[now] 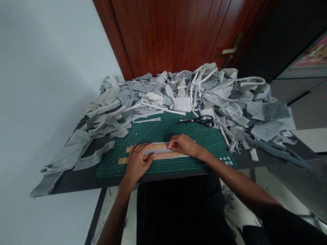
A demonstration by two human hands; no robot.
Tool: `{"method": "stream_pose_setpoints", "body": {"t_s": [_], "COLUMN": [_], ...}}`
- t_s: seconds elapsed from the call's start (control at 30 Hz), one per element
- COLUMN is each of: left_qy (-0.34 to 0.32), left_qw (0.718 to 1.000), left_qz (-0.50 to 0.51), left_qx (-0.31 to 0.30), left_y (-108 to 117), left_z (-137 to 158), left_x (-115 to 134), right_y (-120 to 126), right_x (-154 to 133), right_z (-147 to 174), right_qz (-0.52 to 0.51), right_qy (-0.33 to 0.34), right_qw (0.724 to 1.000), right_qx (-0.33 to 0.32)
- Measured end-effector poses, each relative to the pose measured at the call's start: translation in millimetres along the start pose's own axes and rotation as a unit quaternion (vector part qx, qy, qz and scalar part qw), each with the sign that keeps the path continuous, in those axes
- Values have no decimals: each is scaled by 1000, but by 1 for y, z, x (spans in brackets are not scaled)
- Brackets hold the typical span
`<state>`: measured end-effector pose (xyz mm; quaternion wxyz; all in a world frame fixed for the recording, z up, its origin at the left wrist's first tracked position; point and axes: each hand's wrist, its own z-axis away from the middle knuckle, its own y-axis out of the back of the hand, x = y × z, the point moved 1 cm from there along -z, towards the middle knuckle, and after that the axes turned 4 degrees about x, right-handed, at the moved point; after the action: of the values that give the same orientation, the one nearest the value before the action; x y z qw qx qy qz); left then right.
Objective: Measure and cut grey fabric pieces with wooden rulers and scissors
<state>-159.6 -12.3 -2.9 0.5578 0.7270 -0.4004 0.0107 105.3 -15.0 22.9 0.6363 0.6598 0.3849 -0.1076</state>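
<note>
Two wooden rulers lie side by side, the far ruler [158, 146] and the near ruler [123, 160], on top of a pale grey piece of fabric [159, 151] that shows between them. My left hand [138, 162] is spread flat across both rulers near their left ends, its thumb on the near one. My right hand [184, 145] is closed in a pinch over the right part of the far ruler and the fabric. Whatever is between its fingertips is too small to make out. All of this rests on a green cutting mat [150, 129].
Black-handled scissors [201, 120] lie on the mat beyond my right hand. A heap of grey and white fabric scraps [163, 89] lines the back and both sides of the dark table [76, 182]. Behind stands a wooden door [173, 34]; a white wall [51, 85] is at left.
</note>
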Motion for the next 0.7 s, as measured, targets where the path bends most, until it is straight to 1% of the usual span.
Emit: {"method": "stream_pose_setpoints", "body": {"t_s": [0.17, 0.3, 0.4, 0.47, 0.57, 0.7], "left_qy": [-8, -4, -3, 0, -1, 7], "left_qw": [1000, 1000, 1000, 1000, 1000, 1000], "left_qz": [5, 2, 0, 2, 10, 20], "left_qx": [-1, 1, -2, -2, -4, -14], "left_y": [-1, -3, -4, -4, -2, 1], "left_z": [2, 4, 5, 5, 5, 4], "left_x": [-2, -6, -8, -8, -5, -1], "right_y": [-25, -44, -51, -52, -47, -26], "right_x": [-16, -35, -44, -45, -36, -11], "right_z": [-22, -39, -47, -49, -42, -19], "right_qz": [-38, -18, -3, -1, -1, 3], "right_qy": [27, 45, 37, 31, 29, 11], "right_qw": [999, 999, 999, 999, 1000, 1000], "right_qx": [8, -3, -7, -4, 1, 10]}}
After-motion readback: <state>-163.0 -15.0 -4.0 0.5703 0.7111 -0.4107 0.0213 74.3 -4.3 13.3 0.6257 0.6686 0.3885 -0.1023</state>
